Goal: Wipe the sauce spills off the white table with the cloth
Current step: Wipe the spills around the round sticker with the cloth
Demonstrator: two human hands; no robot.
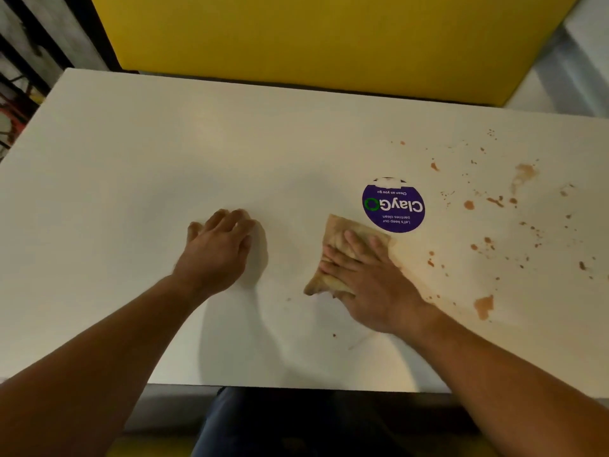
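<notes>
The white table (138,179) fills the head view. Brown sauce spills (482,306) and many small spatters lie across its right part, with a larger smear (524,173) near the far right. A folded tan cloth (339,239) lies flat on the table just below a round purple sticker. My right hand (369,278) presses flat on the cloth, fingers spread over it. My left hand (217,245) rests palm down on the bare table to the left of the cloth, fingers slightly curled, holding nothing.
A round purple "ClayGo" sticker (393,206) is stuck on the table centre right. A yellow panel (329,37) stands behind the far edge. The near table edge runs above my legs (263,423). One small sauce speck (334,335) lies near the front.
</notes>
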